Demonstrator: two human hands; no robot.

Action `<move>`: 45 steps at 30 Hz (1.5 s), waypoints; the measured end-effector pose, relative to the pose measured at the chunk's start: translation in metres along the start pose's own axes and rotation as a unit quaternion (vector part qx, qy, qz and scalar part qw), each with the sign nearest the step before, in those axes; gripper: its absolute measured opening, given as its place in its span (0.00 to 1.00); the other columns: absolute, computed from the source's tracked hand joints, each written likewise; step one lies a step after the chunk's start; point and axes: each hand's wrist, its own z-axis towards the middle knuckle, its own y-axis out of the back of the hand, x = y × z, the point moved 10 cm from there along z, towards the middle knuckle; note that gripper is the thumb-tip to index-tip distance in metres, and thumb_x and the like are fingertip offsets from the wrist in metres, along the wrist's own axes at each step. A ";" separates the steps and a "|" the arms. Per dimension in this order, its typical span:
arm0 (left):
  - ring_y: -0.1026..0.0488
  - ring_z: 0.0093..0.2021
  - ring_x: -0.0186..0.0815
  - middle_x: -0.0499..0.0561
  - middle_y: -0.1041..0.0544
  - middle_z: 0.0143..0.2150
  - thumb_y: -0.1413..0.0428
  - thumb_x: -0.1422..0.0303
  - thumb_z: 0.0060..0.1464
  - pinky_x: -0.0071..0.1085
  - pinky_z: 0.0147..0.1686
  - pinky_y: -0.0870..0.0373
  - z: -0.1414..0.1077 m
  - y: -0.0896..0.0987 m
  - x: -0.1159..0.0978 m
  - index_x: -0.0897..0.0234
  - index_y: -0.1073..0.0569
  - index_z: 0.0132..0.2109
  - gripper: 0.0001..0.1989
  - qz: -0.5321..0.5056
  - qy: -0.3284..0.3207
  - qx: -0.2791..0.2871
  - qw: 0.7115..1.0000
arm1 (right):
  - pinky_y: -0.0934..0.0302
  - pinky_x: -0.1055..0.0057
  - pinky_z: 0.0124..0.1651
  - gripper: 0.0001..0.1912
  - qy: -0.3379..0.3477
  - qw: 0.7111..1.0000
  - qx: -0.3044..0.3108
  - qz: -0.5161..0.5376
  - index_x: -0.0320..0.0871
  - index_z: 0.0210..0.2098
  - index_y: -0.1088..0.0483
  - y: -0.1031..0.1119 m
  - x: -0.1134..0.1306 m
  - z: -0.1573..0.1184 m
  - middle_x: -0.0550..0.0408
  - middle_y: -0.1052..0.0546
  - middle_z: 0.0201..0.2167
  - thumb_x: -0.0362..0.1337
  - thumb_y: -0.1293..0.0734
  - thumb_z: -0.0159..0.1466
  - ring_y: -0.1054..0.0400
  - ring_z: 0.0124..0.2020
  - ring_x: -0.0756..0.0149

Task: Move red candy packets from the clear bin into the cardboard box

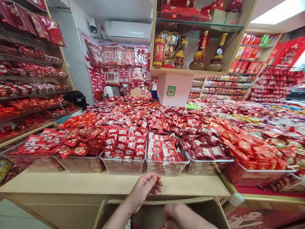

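Evidently, left hand (148, 186) half curled, hold unclear; right hand (175, 214) blurred, grip indeterminable. Knocking the heaped tub (166, 168) could spill packets (163, 148) over the front edge of the tabletop (81, 183).

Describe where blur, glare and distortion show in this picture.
Head view: the right hand is smeared, likely by motion, while the left hand is clearer; head view: the ceiling light glares white; head view: the cabinet leans outward on its right side, suggesting wide-angle distortion.

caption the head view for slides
Left hand and right hand at a brown cardboard box, before clear plastic bins of red packets.
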 end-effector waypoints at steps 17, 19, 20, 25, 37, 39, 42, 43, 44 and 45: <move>0.31 0.29 0.30 0.47 0.28 0.29 0.41 0.67 0.43 0.25 0.29 0.35 0.005 -0.009 -0.003 0.65 0.33 0.42 0.17 0.033 -0.015 0.009 0.999 | 0.47 0.77 0.23 0.14 0.017 0.937 -0.226 0.268 0.39 0.25 0.35 0.052 -0.033 0.040 0.59 0.34 0.19 0.45 0.38 0.54 0.43 0.20 0.74; 0.32 0.27 0.30 0.47 0.28 0.27 0.44 0.64 0.45 0.25 0.26 0.35 0.005 -0.007 -0.003 0.65 0.31 0.40 0.14 0.067 -0.009 -0.006 0.998 | 0.46 0.76 0.25 0.13 0.024 0.935 -0.236 0.264 0.39 0.25 0.35 0.056 -0.032 0.038 0.59 0.34 0.19 0.44 0.38 0.55 0.43 0.21 0.74; 0.32 0.27 0.31 0.48 0.28 0.28 0.45 0.63 0.46 0.25 0.25 0.35 0.005 -0.005 -0.003 0.66 0.31 0.39 0.14 0.077 -0.011 -0.018 0.997 | 0.45 0.76 0.26 0.12 0.029 0.932 -0.241 0.268 0.39 0.26 0.35 0.056 -0.032 0.037 0.59 0.34 0.20 0.43 0.38 0.55 0.43 0.22 0.74; 0.32 0.30 0.32 0.48 0.27 0.31 0.45 0.64 0.47 0.25 0.27 0.34 0.005 0.005 -0.008 0.65 0.31 0.38 0.12 0.071 -0.036 -0.062 0.995 | 0.41 0.74 0.28 0.13 0.040 0.908 -0.214 0.358 0.41 0.34 0.37 0.034 -0.033 0.039 0.57 0.31 0.26 0.43 0.36 0.53 0.37 0.27 0.70; 0.30 0.27 0.31 0.48 0.27 0.27 0.46 0.65 0.48 0.27 0.27 0.36 0.004 0.002 -0.005 0.65 0.33 0.36 0.09 0.074 -0.019 -0.041 0.996 | 0.43 0.73 0.28 0.09 -0.086 0.888 -0.450 -0.031 0.41 0.28 0.35 0.206 -0.055 -0.007 0.55 0.29 0.23 0.40 0.37 0.50 0.35 0.24 0.69; 0.30 0.27 0.31 0.48 0.27 0.27 0.46 0.65 0.47 0.26 0.27 0.36 0.004 0.001 -0.003 0.65 0.33 0.35 0.09 0.078 -0.012 -0.038 0.996 | 0.45 0.74 0.27 0.07 -0.132 0.886 -0.428 -0.121 0.42 0.25 0.35 0.220 -0.062 -0.003 0.56 0.29 0.21 0.39 0.37 0.50 0.36 0.23 0.69; 0.30 0.27 0.31 0.47 0.28 0.27 0.46 0.66 0.47 0.26 0.27 0.36 0.004 0.002 -0.001 0.65 0.33 0.35 0.08 0.081 -0.009 -0.034 0.996 | 0.49 0.75 0.25 0.06 -0.176 0.890 -0.366 -0.208 0.42 0.21 0.36 0.215 -0.072 0.010 0.57 0.29 0.20 0.38 0.38 0.50 0.36 0.23 0.68; 0.30 0.27 0.31 0.47 0.28 0.27 0.46 0.66 0.47 0.26 0.27 0.36 0.005 0.002 -0.001 0.65 0.33 0.35 0.08 0.082 -0.010 -0.033 0.996 | 0.50 0.75 0.25 0.06 -0.184 0.889 -0.353 -0.226 0.43 0.21 0.36 0.212 -0.074 0.013 0.57 0.29 0.20 0.38 0.38 0.51 0.36 0.23 0.68; 0.30 0.27 0.31 0.47 0.28 0.26 0.46 0.65 0.47 0.26 0.27 0.36 0.005 0.002 0.000 0.65 0.33 0.35 0.08 0.084 -0.012 -0.033 0.996 | 0.51 0.75 0.25 0.06 -0.190 0.887 -0.345 -0.243 0.43 0.20 0.36 0.208 -0.075 0.016 0.56 0.28 0.20 0.37 0.39 0.51 0.36 0.23 0.68; 0.30 0.27 0.31 0.47 0.28 0.26 0.46 0.65 0.47 0.26 0.26 0.36 0.005 0.003 0.000 0.65 0.33 0.35 0.09 0.085 -0.013 -0.033 0.996 | 0.51 0.75 0.25 0.06 -0.193 0.883 -0.341 -0.259 0.43 0.20 0.36 0.206 -0.075 0.019 0.56 0.28 0.20 0.37 0.39 0.51 0.36 0.23 0.68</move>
